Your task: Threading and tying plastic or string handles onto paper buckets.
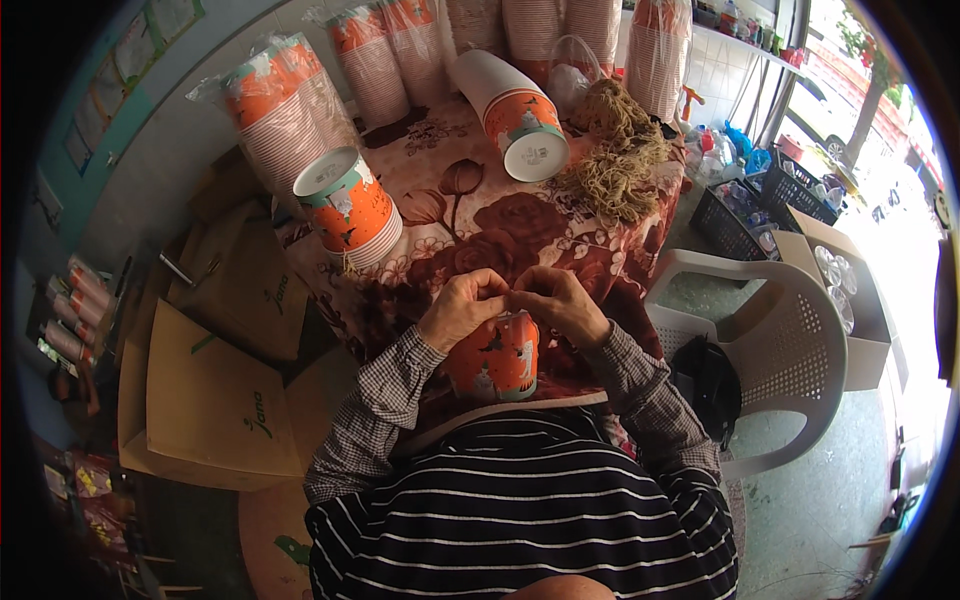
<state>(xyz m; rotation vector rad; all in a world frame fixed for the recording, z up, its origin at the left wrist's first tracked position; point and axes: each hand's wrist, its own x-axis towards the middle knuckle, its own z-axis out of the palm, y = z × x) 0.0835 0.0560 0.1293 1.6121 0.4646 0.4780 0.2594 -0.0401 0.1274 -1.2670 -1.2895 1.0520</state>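
Observation:
An orange paper bucket (497,358) with dark and white printed figures stands in front of my body at the near edge of the table. My left hand (460,308) and my right hand (566,303) meet just above its top, thumbs and fingers pinched close together. Whatever sits between the fingertips is too small to make out. Farther left, a stack of upturned paper buckets (352,212) shows its white base. Another stack of paper buckets (520,115) lies on its side toward the back. Beside it is a heap of tan string (617,150).
Plastic-wrapped bucket stacks (280,110) line the back of the table, which has a dark red flowered cloth (515,222). Cardboard boxes (215,400) stand at left. To my right are a white plastic chair (785,350) with a black bag (705,380), and dark crates (730,222).

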